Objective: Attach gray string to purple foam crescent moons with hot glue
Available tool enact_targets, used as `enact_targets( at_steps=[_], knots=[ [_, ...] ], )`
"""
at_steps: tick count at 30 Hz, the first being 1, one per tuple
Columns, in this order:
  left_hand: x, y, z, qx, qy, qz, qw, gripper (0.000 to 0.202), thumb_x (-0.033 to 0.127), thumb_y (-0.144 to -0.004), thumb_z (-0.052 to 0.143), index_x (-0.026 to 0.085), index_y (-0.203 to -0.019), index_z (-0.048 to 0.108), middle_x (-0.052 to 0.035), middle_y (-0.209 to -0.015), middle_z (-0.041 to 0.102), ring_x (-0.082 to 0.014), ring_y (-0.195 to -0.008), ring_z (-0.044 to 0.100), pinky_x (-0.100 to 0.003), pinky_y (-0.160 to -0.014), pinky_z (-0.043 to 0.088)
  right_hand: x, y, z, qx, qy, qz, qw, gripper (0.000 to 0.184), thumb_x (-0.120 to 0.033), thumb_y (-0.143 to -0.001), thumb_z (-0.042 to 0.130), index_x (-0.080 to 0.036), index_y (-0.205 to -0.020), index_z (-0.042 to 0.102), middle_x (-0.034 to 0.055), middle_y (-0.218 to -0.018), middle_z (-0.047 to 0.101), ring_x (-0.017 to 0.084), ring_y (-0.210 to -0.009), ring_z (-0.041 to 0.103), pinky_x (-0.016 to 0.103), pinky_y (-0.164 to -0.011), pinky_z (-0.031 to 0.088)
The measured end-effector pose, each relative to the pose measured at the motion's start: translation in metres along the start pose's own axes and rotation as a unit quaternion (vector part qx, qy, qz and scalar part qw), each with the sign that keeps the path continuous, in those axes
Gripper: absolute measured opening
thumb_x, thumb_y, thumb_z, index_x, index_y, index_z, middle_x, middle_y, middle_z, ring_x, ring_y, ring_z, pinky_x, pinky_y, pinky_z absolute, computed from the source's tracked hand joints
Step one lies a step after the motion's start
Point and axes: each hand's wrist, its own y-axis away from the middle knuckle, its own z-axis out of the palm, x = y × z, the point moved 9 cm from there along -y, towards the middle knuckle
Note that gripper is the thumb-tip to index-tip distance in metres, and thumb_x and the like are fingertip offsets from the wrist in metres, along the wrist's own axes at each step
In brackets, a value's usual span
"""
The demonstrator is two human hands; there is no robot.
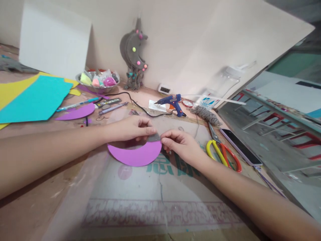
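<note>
A purple crescent (136,156), cut from a thin sheet, is held just above the plastic-covered table. My left hand (136,129) grips its upper side, with thumb and fingers closed over a grey layer (153,137) that lies along the inner curve. At the crescent's right tip, my right hand (179,142) pinches the edge between thumb and forefinger. What the grey layer is made of is hard to make out. A thin dark line, perhaps a thread or a crease, runs down the plastic below.
Scissors (222,152), a phone (240,147) and grey yarn (207,115) lie at right. Behind are a blue glue gun (172,102) with its cord and a metal bowl (97,87) of coloured clay packets. Turquoise sheet (37,100) lies left; a grey moon ornament (134,50) hangs behind.
</note>
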Motion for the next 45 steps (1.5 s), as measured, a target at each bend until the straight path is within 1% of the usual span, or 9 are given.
enact_targets(
  at_steps=[4,9,16,23,31,37,41,43,45],
  knots=[
    [0.001,0.000,-0.002,0.014,-0.019,-0.005,1.000,0.033,0.048,-0.082,0.056,0.016,-0.077,0.055,0.0037,-0.056,0.055,-0.0064,-0.045,0.046,-0.017,-0.044,0.035,0.001,0.000,-0.002,0.011,0.004,0.001,1.000,0.015,-0.032,-0.078,0.062,-0.018,-0.079,0.061,-0.0046,-0.060,0.055,0.007,-0.052,0.048,0.021,-0.052,0.041],
    [-0.001,0.003,0.000,0.001,-0.055,-0.018,0.998,0.035,0.050,-0.082,0.053,0.016,-0.075,0.059,0.0032,-0.053,0.054,-0.0079,-0.047,0.049,-0.018,-0.043,0.034,0.002,0.000,-0.004,0.018,0.003,-0.008,1.000,0.018,-0.035,-0.079,0.061,-0.018,-0.081,0.060,-0.0046,-0.061,0.054,0.007,-0.052,0.048,0.021,-0.052,0.042],
    [0.002,0.006,0.003,-0.005,-0.056,-0.028,0.998,0.029,0.043,-0.083,0.055,0.016,-0.076,0.061,0.0024,-0.055,0.057,-0.0079,-0.047,0.049,-0.018,-0.042,0.036,0.001,-0.001,-0.008,0.043,0.039,-0.022,0.998,0.019,-0.037,-0.080,0.061,-0.018,-0.078,0.058,-0.0050,-0.061,0.052,0.007,-0.051,0.046,0.021,-0.050,0.040],
    [0.002,0.007,0.006,-0.021,-0.045,-0.032,0.998,0.026,0.041,-0.082,0.055,0.016,-0.075,0.062,0.0020,-0.056,0.058,-0.0074,-0.046,0.048,-0.017,-0.041,0.035,-0.004,0.001,-0.007,0.043,0.064,-0.035,0.996,0.017,-0.035,-0.081,0.058,-0.019,-0.077,0.058,-0.0053,-0.058,0.049,0.008,-0.051,0.044,0.022,-0.050,0.038],
    [0.000,0.008,0.010,-0.030,-0.007,-0.033,0.999,0.025,0.038,-0.083,0.056,0.016,-0.073,0.060,0.0033,-0.053,0.054,-0.0062,-0.045,0.045,-0.016,-0.041,0.033,0.000,0.000,-0.011,0.059,0.071,-0.051,0.994,0.017,-0.037,-0.081,0.058,-0.020,-0.077,0.058,-0.0044,-0.060,0.051,0.010,-0.054,0.046,0.024,-0.054,0.040],
    [-0.002,0.005,0.007,-0.021,-0.023,-0.021,0.999,0.028,0.042,-0.083,0.056,0.015,-0.075,0.061,0.0022,-0.055,0.055,-0.0071,-0.047,0.048,-0.018,-0.044,0.036,0.002,-0.002,-0.015,0.075,0.076,-0.044,0.993,0.015,-0.034,-0.082,0.056,-0.020,-0.087,0.058,-0.0028,-0.066,0.055,0.011,-0.057,0.049,0.025,-0.056,0.041],
    [0.002,0.004,0.002,0.015,-0.009,-0.011,1.000,0.032,0.044,-0.083,0.055,0.015,-0.069,0.056,0.0030,-0.051,0.051,-0.0067,-0.044,0.046,-0.018,-0.042,0.034,-0.007,0.002,-0.025,0.118,0.056,-0.079,0.988,0.019,-0.033,-0.086,0.052,-0.021,-0.102,0.053,-0.0053,-0.064,0.048,0.010,-0.056,0.045,0.024,-0.055,0.039],
    [0.004,0.005,0.000,0.036,0.007,-0.013,0.999,0.030,0.041,-0.084,0.055,0.016,-0.068,0.052,0.0041,-0.049,0.049,-0.0056,-0.041,0.043,-0.017,-0.041,0.032,-0.012,0.006,-0.035,0.157,0.041,-0.104,0.981,0.018,-0.037,-0.087,0.052,-0.022,-0.098,0.052,-0.0058,-0.065,0.044,0.009,-0.053,0.041,0.023,-0.052,0.036],
    [0.006,0.005,-0.001,0.049,0.022,-0.012,0.998,0.029,0.039,-0.084,0.056,0.017,-0.067,0.050,0.0048,-0.049,0.048,-0.0047,-0.040,0.041,-0.017,-0.040,0.030,-0.015,0.009,-0.037,0.164,0.062,-0.108,0.979,0.023,-0.043,-0.088,0.050,-0.021,-0.086,0.055,-0.0051,-0.062,0.043,0.009,-0.052,0.038,0.023,-0.050,0.034]
  ],
)
